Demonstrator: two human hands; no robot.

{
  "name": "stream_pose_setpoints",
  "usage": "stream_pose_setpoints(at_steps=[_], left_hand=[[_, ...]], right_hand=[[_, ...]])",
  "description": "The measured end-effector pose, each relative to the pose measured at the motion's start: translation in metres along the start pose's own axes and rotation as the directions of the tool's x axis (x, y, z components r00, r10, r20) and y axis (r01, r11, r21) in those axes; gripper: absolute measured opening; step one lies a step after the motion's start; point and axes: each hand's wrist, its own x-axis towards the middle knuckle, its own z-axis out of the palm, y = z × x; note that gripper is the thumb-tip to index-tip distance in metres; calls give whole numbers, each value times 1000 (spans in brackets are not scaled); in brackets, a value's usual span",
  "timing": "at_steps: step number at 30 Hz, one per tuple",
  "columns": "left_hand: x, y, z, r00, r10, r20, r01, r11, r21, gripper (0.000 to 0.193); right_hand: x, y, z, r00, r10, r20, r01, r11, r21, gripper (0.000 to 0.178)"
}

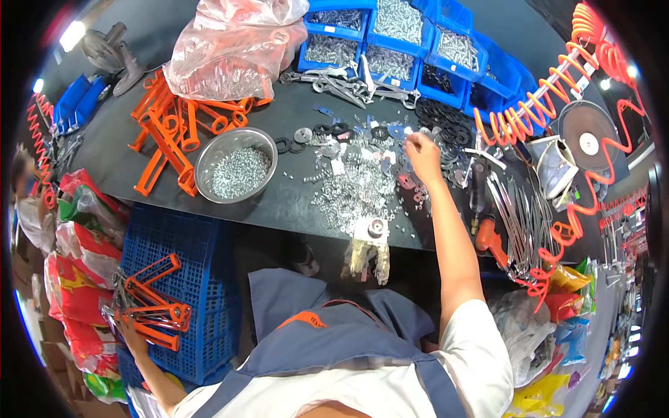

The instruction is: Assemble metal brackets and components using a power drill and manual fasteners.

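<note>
My left hand (129, 333) is low at the left, its fingers closed at the metal handle end of the orange caulking guns (155, 306), which lie on top of a blue crate. Which of them it grips is partly hidden. Out over the dark workbench (293, 198), my right hand (422, 155) has its fingertips pinched together among small loose parts. Anything between those fingertips is too small to make out. Springs and little metal pieces (359, 181) spread in a heap just left of that hand. A small metal fixture (376, 228) sits at the bench's front edge.
A steel bowl (235, 167) of small metal pieces stands beside orange frames (167, 136). Blue bins (394, 63) of hardware line the back. At the right are an orange-handled power driver (488, 233), metal rods (519, 216) and a coiled orange hose (550, 97). Blue crates (182, 272) stand lower left.
</note>
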Motion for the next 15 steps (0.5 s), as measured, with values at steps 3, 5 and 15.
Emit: stream_pose_setpoints(at_steps=[3, 5, 15], left_hand=[[-3, 9, 25, 988, -120, -98, 137, 972, 192, 58], [-1, 26, 49, 979, -94, -180, 141, 952, 272, 53], [-38, 88, -14, 924, -347, 158, 351, 936, 8, 65]], right_hand=[[44, -17, 42, 987, -121, 104, 126, 991, -51, 18], [77, -2, 73, 974, -120, 194, 145, 982, -121, 20], [162, 0, 185, 958, 105, 265, 66, 823, -564, 27]])
